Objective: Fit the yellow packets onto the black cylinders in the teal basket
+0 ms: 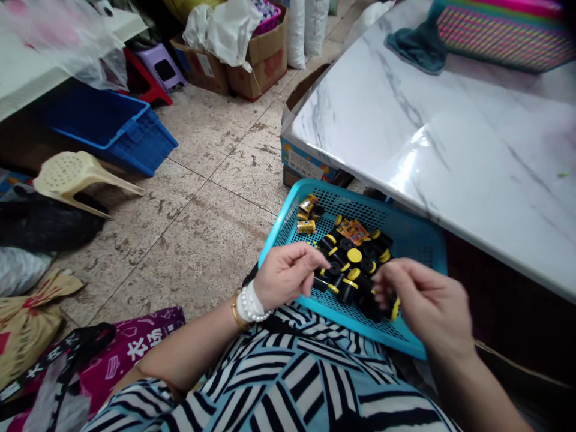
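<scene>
A turquoise plastic basket (288, 210) rests at my lap, holding many small black canisters with yellow lids (354, 256). Over its left side is my left hand (288, 273), fingers curled and thumb against the index finger; what lies inside the grip is hidden. My right hand (425, 300) hovers over the basket's right side with bent fingers, slightly blurred. Close below those fingers is a black canister with a yellow rim (395, 308); I cannot tell whether they touch it. Small printed orange packets (353, 231) lie on the pile. Yellow-wrapped canisters (306, 227) sit in the far left corner.
A white marble-patterned table (405, 132) stands ahead right, carrying a dark cloth (418, 47) and a coloured basket (504, 36). To the left are a blue crate (144, 138), a cream stool (74, 174) and a purple bag (139, 342). Cardboard boxes (258, 66) stand farther back.
</scene>
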Tool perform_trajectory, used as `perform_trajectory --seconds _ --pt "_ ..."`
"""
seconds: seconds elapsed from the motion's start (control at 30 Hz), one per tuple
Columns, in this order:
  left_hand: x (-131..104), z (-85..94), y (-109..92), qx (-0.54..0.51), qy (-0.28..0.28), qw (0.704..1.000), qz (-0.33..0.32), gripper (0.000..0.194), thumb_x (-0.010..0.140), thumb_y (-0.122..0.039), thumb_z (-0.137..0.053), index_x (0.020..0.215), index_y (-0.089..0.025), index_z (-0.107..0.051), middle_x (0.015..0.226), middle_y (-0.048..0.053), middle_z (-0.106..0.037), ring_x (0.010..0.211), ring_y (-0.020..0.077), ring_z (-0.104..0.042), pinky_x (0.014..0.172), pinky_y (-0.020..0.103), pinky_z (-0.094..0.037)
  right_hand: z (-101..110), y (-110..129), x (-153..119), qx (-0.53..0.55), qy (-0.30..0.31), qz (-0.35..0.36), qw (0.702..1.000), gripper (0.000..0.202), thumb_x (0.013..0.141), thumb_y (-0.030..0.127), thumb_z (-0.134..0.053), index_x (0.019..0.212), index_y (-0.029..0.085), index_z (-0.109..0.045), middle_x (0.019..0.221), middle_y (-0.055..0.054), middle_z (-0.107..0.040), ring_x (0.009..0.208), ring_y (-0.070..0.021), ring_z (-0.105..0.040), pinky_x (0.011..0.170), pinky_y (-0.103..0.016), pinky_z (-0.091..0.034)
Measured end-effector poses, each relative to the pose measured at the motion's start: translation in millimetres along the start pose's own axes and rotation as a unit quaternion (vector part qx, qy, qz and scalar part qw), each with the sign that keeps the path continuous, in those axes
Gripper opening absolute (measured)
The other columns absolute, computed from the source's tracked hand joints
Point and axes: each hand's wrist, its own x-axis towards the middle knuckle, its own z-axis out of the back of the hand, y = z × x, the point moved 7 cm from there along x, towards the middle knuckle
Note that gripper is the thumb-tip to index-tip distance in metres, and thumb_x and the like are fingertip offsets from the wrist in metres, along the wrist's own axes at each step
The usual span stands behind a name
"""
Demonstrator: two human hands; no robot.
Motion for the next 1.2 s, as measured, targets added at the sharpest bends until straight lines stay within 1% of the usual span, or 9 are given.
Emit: perform_trajectory --seconds 0.1,0.23,0.37,0.47,0.57,0.63,0.77,1.03,1.2 --pt "-7 16.9 -23 0.282 -0.049 0.949 -0.130 0.015 0.090 -0.024 -0.061 0.097 -0.018 -0.072 0.084 0.005 -0.075 0.071 0.0135 -0.069 0.069 0.027 -0.055 34 9 4 -0.200 -0.110 0.128 0.965 0.022 0.089 0.039 -0.064 0.076 0.022 -0.069 0.067 -0.001 -0.065 0.058 -0.0138 -0.058 0.055 -0.027 -0.045" --pt "-6 17.0 -33 0.374 -0.039 0.906 -0.193 0.033 0.086 -0.021 -0.064 0.119 -0.021 -0.067 0.117 0.010 -0.072 0.108 0.0224 -0.066 0.099 0.044 -0.050 6 9 4 -0.270 0.025 0.198 0.942 0.013 0.091 0.033 -0.061 0.088 0.023 -0.069 0.083 -0.004 -0.069 0.073 -0.0178 -0.064 0.069 -0.031 -0.050" --pt "1 28.0 -33 0.353 -0.113 0.919 -0.137 0.017 0.090 -0.024 -0.060 0.098 -0.019 -0.074 0.088 0.006 -0.076 0.082 0.0173 -0.070 0.083 0.035 -0.056 -22 15 3 -0.289 0.076 0.242 0.923 0.016 0.094 0.029 -0.054 0.093 0.022 -0.068 0.091 -0.006 -0.069 0.083 -0.0186 -0.066 0.078 -0.031 -0.052" --pt "5 33.8 -30 0.321 -0.136 0.933 -0.090 0.026 0.096 -0.029 -0.051 0.105 -0.018 -0.073 0.069 0.002 -0.072 0.055 0.0114 -0.063 0.063 0.027 -0.054 -28 17 21 -0.339 0.090 0.265 0.898 0.020 0.096 0.030 -0.051 0.095 0.022 -0.070 0.096 -0.007 -0.070 0.089 -0.0201 -0.066 0.081 -0.032 -0.051" --pt "11 29.6 -25 0.308 -0.106 0.942 -0.076 0.037 0.099 -0.028 -0.043 0.130 -0.019 -0.061 0.067 0.000 -0.071 0.049 0.0095 -0.059 0.062 0.026 -0.054 -19 3 64 -0.449 0.078 0.208 0.865 0.025 0.095 0.033 -0.050 0.096 0.021 -0.072 0.098 -0.008 -0.072 0.088 -0.0233 -0.067 0.073 -0.032 -0.049" --pt "15 22.1 -20 0.313 -0.070 0.944 -0.076 0.043 0.099 -0.024 -0.042 0.141 -0.017 -0.049 0.081 0.003 -0.076 0.065 0.0117 -0.068 0.075 0.029 -0.056 -11 -15 97 -0.508 0.073 0.127 0.849 0.025 0.094 0.035 -0.052 0.095 0.021 -0.073 0.096 -0.010 -0.073 0.081 -0.0241 -0.067 0.067 -0.032 -0.046" --pt "18 8.9 -8 0.303 -0.015 0.951 -0.054 0.036 0.093 -0.023 -0.053 0.128 -0.016 -0.061 0.116 0.010 -0.072 0.105 0.0183 -0.068 0.096 0.036 -0.052 -9 -45 135 -0.521 0.094 0.017 0.848 0.025 0.088 0.038 -0.059 0.083 0.018 -0.072 0.086 -0.013 -0.072 0.075 -0.0239 -0.066 0.060 -0.031 -0.040" --pt "18 12.0 7 0.244 -0.015 0.969 0.042 0.028 0.088 -0.026 -0.061 0.112 -0.016 -0.069 0.106 0.008 -0.075 0.097 0.0189 -0.070 0.091 0.036 -0.055 -8 -63 137 -0.419 0.052 -0.005 0.907 0.031 0.079 0.045 -0.067 0.097 0.020 -0.070 0.087 -0.007 -0.073 0.073 -0.0210 -0.064 0.058 -0.027 -0.039" --pt "19 12.6 13 0.246 -0.018 0.968 0.042 0.027 0.086 -0.027 -0.062 0.111 -0.018 -0.070 0.105 0.007 -0.075 0.093 0.0185 -0.070 0.085 0.036 -0.056 -14 -65 134 -0.408 0.050 0.007 0.911 0.016 0.079 0.035 -0.066 0.080 0.020 -0.068 0.077 -0.005 -0.071 0.066 -0.0179 -0.061 0.055 -0.027 -0.036"
